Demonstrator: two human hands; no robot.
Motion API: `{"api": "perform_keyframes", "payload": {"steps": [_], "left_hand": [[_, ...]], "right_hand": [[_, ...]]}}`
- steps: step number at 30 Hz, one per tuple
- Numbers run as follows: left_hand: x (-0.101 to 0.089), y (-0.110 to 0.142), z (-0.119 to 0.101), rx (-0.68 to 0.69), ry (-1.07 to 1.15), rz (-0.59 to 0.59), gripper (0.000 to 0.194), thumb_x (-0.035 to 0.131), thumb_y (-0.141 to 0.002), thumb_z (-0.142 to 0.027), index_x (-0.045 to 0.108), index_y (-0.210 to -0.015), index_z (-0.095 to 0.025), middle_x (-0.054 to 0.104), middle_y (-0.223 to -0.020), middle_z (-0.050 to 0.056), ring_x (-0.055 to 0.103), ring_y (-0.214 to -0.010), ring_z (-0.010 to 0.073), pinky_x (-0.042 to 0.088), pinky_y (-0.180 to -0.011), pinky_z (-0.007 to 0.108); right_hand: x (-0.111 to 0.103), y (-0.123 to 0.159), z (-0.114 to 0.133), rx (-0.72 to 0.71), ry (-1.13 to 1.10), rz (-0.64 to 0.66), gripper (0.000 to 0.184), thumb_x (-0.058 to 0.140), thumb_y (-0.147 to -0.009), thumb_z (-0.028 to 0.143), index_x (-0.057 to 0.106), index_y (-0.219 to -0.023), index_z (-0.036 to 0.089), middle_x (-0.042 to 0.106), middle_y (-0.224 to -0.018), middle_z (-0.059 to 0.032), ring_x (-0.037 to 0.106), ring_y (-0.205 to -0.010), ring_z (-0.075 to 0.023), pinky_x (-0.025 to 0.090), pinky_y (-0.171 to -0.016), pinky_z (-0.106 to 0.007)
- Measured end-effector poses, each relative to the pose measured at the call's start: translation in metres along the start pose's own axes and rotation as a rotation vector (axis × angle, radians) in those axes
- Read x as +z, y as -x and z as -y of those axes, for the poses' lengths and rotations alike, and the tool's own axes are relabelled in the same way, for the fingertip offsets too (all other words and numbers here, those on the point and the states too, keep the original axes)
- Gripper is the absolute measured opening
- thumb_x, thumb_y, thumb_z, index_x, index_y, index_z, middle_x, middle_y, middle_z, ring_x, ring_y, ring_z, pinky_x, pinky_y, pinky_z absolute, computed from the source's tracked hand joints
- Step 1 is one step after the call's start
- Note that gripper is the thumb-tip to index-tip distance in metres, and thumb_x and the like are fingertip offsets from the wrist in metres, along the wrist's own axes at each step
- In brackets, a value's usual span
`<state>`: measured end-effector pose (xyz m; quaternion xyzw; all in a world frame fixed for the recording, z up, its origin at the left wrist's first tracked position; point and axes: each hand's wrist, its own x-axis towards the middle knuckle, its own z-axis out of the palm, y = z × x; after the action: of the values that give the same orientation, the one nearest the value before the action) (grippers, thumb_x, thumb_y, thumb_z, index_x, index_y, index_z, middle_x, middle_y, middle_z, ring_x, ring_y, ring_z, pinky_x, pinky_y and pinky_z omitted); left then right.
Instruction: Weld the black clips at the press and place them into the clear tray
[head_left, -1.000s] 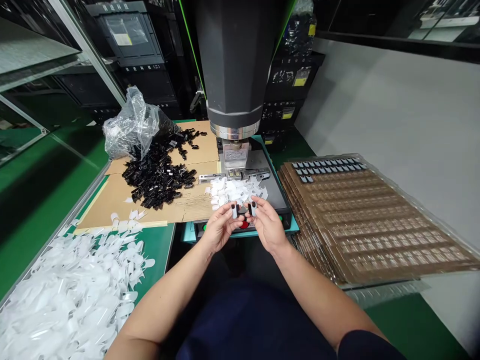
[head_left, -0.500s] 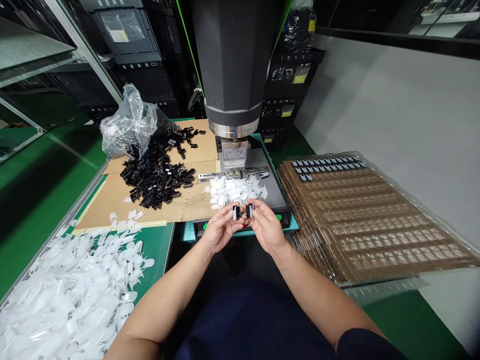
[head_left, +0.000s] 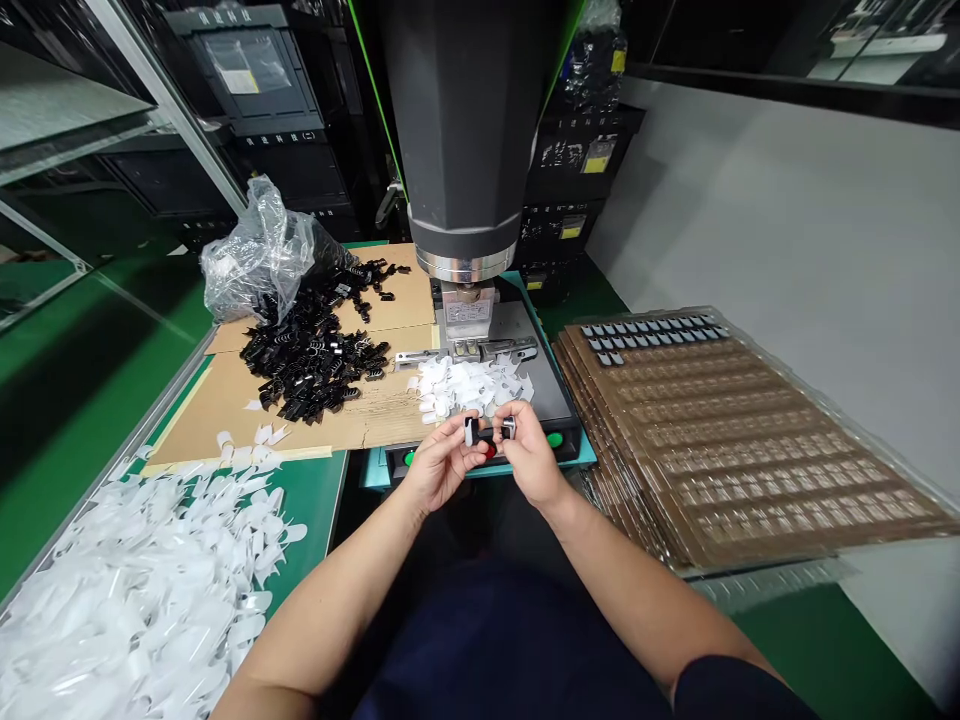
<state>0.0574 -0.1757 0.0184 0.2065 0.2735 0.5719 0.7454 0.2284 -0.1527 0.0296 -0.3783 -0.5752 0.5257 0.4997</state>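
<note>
My left hand (head_left: 439, 462) pinches a small black and white part (head_left: 470, 431) between thumb and fingertips. My right hand (head_left: 531, 458) pinches a second small black and white part (head_left: 507, 428) close beside it. Both hands hover over the front edge of the press base (head_left: 480, 455), near its red button (head_left: 490, 452). Just beyond my fingers lies a small heap of white plastic tabs (head_left: 469, 381) on the machine plate. The big dark press head (head_left: 465, 140) hangs above the fixture (head_left: 469, 312).
A pile of black clips (head_left: 315, 345) and a clear plastic bag (head_left: 259, 250) lie on cardboard at the left. A large heap of white tabs (head_left: 135, 590) covers the near left. Stacked brown blister trays (head_left: 735, 440) with several dark parts in the top rows lie at the right.
My hands have stayed in front of the press, turning the two small parts slightly. The view shifted a little; the red button now shows between my hands.
</note>
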Motion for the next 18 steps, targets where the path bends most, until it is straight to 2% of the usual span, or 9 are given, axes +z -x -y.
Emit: {"api": "perform_keyframes", "payload": {"steps": [3, 5, 8, 11, 14, 16, 18], "left_hand": [[0.0, -0.001, 0.003, 0.063, -0.039, -0.044, 0.041, 0.091, -0.084, -0.027, 0.072, -0.12, -0.019, 0.078, -0.111, 0.008, 0.078, -0.091, 0.0186, 0.066, -0.083, 0.03], [-0.001, -0.001, 0.007, 0.125, -0.072, -0.072, 0.039, 0.093, -0.083, -0.029, 0.071, -0.115, -0.022, 0.076, -0.105, 0.005, 0.078, -0.091, 0.0177, 0.066, -0.085, 0.03], [-0.005, -0.002, 0.008, 0.175, -0.154, -0.111, 0.037, 0.094, -0.083, -0.034, 0.07, -0.109, -0.023, 0.075, -0.099, 0.002, 0.076, -0.086, 0.0142, 0.065, -0.083, 0.027], [-0.01, -0.004, -0.003, 0.202, -0.334, -0.146, 0.04, 0.092, -0.085, -0.043, 0.07, -0.111, -0.022, 0.075, -0.108, 0.004, 0.078, -0.094, 0.0171, 0.065, -0.087, 0.03], [-0.022, -0.005, -0.03, 0.308, -0.581, -0.24, 0.047, 0.089, -0.085, -0.053, 0.071, -0.114, -0.02, 0.073, -0.125, 0.009, 0.077, -0.109, 0.0245, 0.065, -0.095, 0.037], [-0.037, -0.004, -0.051, 0.405, -0.732, -0.346, 0.052, 0.087, -0.083, -0.059, 0.071, -0.113, -0.019, 0.074, -0.125, 0.01, 0.076, -0.114, 0.0269, 0.064, -0.1, 0.041], [-0.056, 0.002, -0.069, 0.497, -0.89, -0.47, 0.056, 0.086, -0.081, -0.065, 0.071, -0.111, -0.02, 0.077, -0.12, 0.009, 0.075, -0.114, 0.0282, 0.062, -0.104, 0.044]], "right_hand": [[0.005, 0.0, 0.009, -0.089, 0.439, 0.023, 0.032, 0.066, -0.087, 0.022, 0.056, -0.117, 0.027, 0.064, -0.111, -0.0041, 0.065, -0.096, -0.0219, 0.055, -0.087, -0.039], [0.011, -0.002, 0.015, -0.149, 0.652, 0.057, 0.032, 0.07, -0.089, 0.026, 0.057, -0.118, 0.026, 0.066, -0.115, -0.0069, 0.066, -0.101, -0.0252, 0.055, -0.09, -0.041], [0.017, -0.011, 0.019, -0.218, 0.798, 0.112, 0.027, 0.069, -0.09, 0.023, 0.06, -0.116, 0.025, 0.068, -0.115, -0.0078, 0.067, -0.102, -0.0264, 0.055, -0.09, -0.041], [0.004, -0.031, 0.018, -0.262, 0.807, 0.127, 0.026, 0.069, -0.088, 0.02, 0.064, -0.113, 0.027, 0.069, -0.114, -0.0064, 0.067, -0.103, -0.0264, 0.054, -0.09, -0.04], [-0.042, -0.066, 0.015, -0.287, 0.805, 0.033, 0.023, 0.069, -0.09, 0.021, 0.067, -0.111, 0.029, 0.071, -0.115, -0.0055, 0.067, -0.106, -0.0262, 0.053, -0.093, -0.039], [-0.092, -0.095, 0.012, -0.238, 0.881, -0.11, 0.02, 0.067, -0.091, 0.021, 0.068, -0.111, 0.027, 0.073, -0.114, -0.0052, 0.067, -0.107, -0.0257, 0.053, -0.094, -0.038], [-0.151, -0.121, 0.007, -0.073, 0.988, -0.319, 0.019, 0.068, -0.093, 0.026, 0.069, -0.112, 0.025, 0.075, -0.115, -0.0055, 0.067, -0.105, -0.0252, 0.052, -0.093, -0.036]]}}
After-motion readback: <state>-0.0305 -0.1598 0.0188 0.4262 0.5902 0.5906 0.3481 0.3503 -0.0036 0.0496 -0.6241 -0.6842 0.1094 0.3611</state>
